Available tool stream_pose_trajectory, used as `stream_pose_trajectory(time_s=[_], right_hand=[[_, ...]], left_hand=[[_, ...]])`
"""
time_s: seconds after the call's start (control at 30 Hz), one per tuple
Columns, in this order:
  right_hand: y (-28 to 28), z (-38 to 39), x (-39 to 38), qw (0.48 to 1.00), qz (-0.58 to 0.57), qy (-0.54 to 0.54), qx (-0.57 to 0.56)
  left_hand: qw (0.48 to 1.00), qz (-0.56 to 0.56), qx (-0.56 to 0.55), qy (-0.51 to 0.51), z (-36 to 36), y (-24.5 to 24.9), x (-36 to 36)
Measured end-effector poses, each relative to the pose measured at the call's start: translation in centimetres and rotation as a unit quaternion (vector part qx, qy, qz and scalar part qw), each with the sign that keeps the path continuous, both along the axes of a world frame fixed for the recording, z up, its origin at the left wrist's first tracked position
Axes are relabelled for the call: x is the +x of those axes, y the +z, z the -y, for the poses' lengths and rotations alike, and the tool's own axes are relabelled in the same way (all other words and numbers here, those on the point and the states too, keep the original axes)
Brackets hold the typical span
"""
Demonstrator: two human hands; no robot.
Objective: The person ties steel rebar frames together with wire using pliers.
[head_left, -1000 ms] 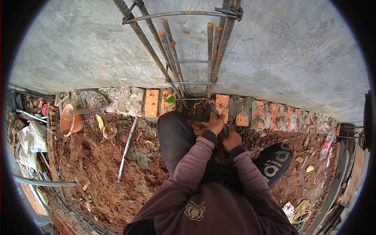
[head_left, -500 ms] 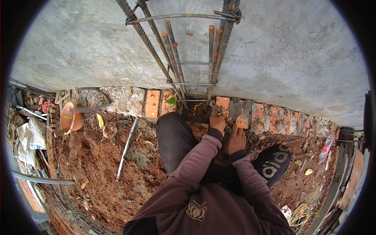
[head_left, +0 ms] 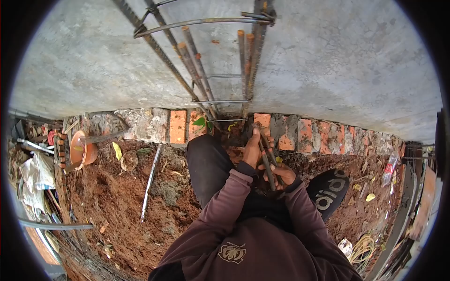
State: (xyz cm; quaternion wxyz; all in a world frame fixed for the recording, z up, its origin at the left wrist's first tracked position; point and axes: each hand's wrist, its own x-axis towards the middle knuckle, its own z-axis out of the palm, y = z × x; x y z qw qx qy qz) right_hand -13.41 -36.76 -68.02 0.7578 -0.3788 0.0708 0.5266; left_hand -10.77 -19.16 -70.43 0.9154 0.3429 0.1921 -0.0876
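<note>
I look straight down at a rusty rebar cage that rises against a grey concrete wall. Both my hands meet at its foot, beside a row of orange bricks. My right hand grips the handle of a dark metal tool that slants up toward the cage. My left hand holds the same tool higher up, close to its tip near the lowest stirrup. Maroon sleeves cover both arms.
Red dirt spreads to the left, with a loose steel bar lying on it and an orange bowl by the bricks. Plastic sheets and bars clutter the far left. Yellow cord lies at lower right. A black shoe rests right of my hands.
The right hand has drawn back from the bricks and closed around the tool's handle. The left hand stays near the cage base. The view has shifted slightly left.
</note>
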Motion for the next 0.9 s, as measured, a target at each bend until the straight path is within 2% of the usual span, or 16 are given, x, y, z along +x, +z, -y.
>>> stream_pose_trajectory(time_s=[0.07,0.17,0.2,0.3,0.4,0.43,0.5,0.53,0.57,0.6,0.63,0.67,0.73,0.83,0.87,0.9], right_hand=[[0.2,0.7,-0.2,0.999,-0.016,-0.018,0.037],[-0.3,1.2,-0.2,0.996,-0.039,-0.028,0.074],[-0.3,1.3,-0.3,0.995,-0.046,-0.036,0.075],[0.2,1.4,-0.7,0.992,-0.060,-0.036,0.104],[1.7,2.4,0.1,0.994,-0.027,-0.031,0.097],[2.5,3.1,0.6,0.996,-0.011,-0.032,0.087],[4.9,4.8,2.9,0.999,0.027,0.000,-0.018],[5.9,5.9,4.3,0.996,0.048,0.017,-0.069],[6.7,7.6,5.9,0.981,0.076,0.073,-0.161],[7.2,9.2,7.7,0.954,0.103,0.130,-0.251],[7.2,10.2,9.9,0.885,0.196,0.226,-0.357],[6.7,11.2,11.3,0.786,0.281,0.319,-0.449],[3.2,14.3,12.8,0.623,0.492,0.348,-0.499],[0.3,17.2,13.1,0.485,0.607,0.298,-0.555],[0.0,16.4,12.9,0.428,0.568,0.333,-0.619],[-0.6,15.3,13.6,0.497,0.587,0.281,-0.574]], left_hand=[[0.996,0.013,-0.081,0.029,0.8,0.1,-0.1],[0.997,0.018,0.064,-0.027,0.3,0.8,-0.3],[0.996,0.003,0.083,-0.012,0.3,1.1,-0.4],[0.969,-0.011,0.233,-0.080,-1.1,0.7,-0.1],[0.913,0.081,0.391,0.085,-1.8,-3.0,0.1],[0.918,0.042,0.381,0.097,-2.2,-2.9,0.2],[0.927,-0.032,0.357,0.110,-2.9,-2.4,0.3],[0.985,-0.005,0.161,0.065,-3.6,-4.1,0.0],[0.989,-0.005,0.135,0.063,-3.3,-3.6,-0.2],[0.992,-0.004,0.109,0.063,-2.9,-2.4,-0.5],[0.994,-0.003,0.085,0.066,-2.6,-1.0,-0.5],[0.995,0.010,0.070,0.064,-2.2,0.1,-0.7],[0.997,0.045,0.029,0.048,-1.8,1.1,-1.2],[0.997,0.060,0.046,0.017,-1.0,2.8,-2.0],[0.996,0.059,0.065,0.008,-0.7,3.3,-2.0],[0.994,0.068,0.087,-0.005,-0.3,3.8,-1.8]])
